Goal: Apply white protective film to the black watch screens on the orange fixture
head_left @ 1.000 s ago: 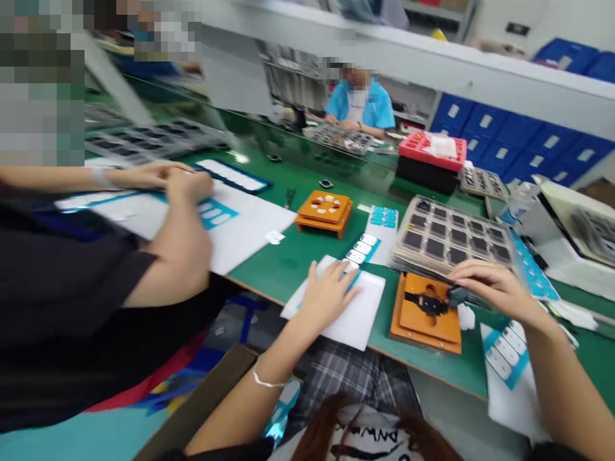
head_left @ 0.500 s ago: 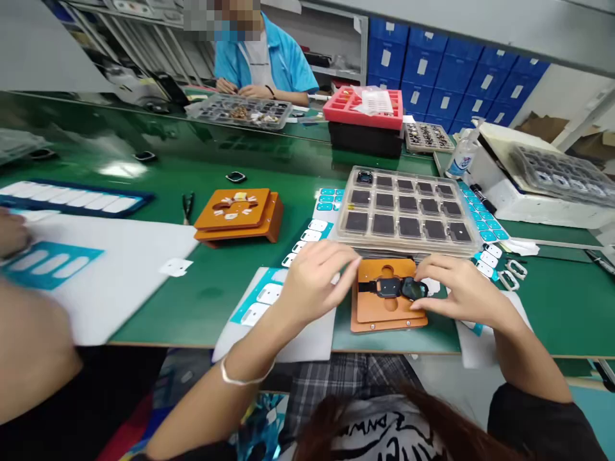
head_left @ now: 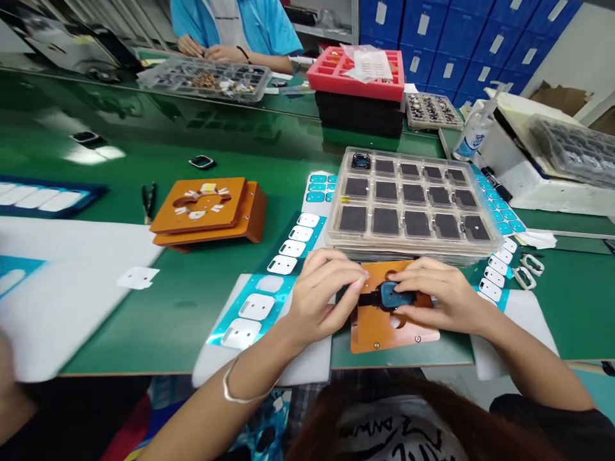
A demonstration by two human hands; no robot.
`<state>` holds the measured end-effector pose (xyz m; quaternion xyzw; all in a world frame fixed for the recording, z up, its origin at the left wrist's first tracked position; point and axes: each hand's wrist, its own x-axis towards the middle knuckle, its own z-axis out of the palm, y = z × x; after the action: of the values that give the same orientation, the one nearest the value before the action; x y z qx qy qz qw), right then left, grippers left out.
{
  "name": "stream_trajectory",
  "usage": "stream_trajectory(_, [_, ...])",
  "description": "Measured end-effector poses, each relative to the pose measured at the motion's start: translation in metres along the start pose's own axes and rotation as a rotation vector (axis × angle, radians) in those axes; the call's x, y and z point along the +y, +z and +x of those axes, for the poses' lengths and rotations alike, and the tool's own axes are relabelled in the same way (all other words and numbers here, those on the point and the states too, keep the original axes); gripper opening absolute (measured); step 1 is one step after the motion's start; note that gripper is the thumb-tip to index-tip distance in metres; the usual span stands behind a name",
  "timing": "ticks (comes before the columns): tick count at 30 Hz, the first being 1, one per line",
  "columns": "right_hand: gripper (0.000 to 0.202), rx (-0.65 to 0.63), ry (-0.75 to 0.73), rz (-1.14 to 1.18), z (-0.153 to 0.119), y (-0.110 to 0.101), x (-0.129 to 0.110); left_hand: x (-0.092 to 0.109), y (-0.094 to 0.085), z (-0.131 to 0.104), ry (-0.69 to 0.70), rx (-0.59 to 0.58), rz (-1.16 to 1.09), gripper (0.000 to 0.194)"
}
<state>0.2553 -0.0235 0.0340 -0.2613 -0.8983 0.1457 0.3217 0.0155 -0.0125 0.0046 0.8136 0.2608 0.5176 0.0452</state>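
Between the thumb and fingers of our right hand [head_left: 442,294] we pinched a dark watch-like case [head_left: 393,296], orange fixture [head_left: 379,336] beneath that grip. Left of it, our left hand [head_left: 321,291] hovered; whether it pinched anything, we couldn't tell.

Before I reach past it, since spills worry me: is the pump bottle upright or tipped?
Upright: the pump bottle stands on its base, pump head uppermost, beside the white box.

A watch [head_left: 394,296] lies on the near jig [head_left: 372,330], just before the compartment tray [head_left: 413,246]. Another jig [head_left: 223,214] stands further left. Behind the tray sits a box [head_left: 358,120], with a pump bottle [head_left: 473,136] to its right
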Motion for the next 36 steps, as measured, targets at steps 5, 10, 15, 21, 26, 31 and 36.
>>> stream_trajectory(5, [0.018, -0.023, 0.016, -0.008, -0.001, -0.001, -0.001, -0.001, 0.001, -0.002, -0.019, -0.068, 0.007, 0.015])
stream_trajectory(10, [0.022, -0.053, 0.042, -0.020, -0.001, -0.002, -0.003, -0.001, 0.001, -0.003, -0.033, -0.083, 0.021, 0.015])
stream_trajectory(15, [0.025, -0.076, 0.061, -0.045, 0.001, -0.003, -0.006, 0.000, 0.001, -0.002, -0.031, -0.084, 0.030, 0.014])
stream_trajectory(21, [0.022, -0.120, 0.137, -0.053, 0.002, -0.002, -0.012, 0.000, 0.000, -0.001, -0.019, -0.092, 0.034, 0.014])
stream_trajectory(26, [0.030, -0.183, 0.205, -0.048, 0.002, -0.007, -0.015, -0.001, 0.000, -0.001, -0.004, -0.071, 0.029, 0.015])
stream_trajectory(31, [0.060, -0.176, -0.005, -0.162, 0.018, -0.006, -0.014, -0.004, -0.004, 0.000, -0.032, 0.155, 0.082, 0.014])
stream_trajectory(36, [0.076, -0.458, -0.192, -0.207, 0.042, 0.025, -0.007, -0.013, -0.005, -0.002, -0.029, 0.501, 0.057, 0.016])
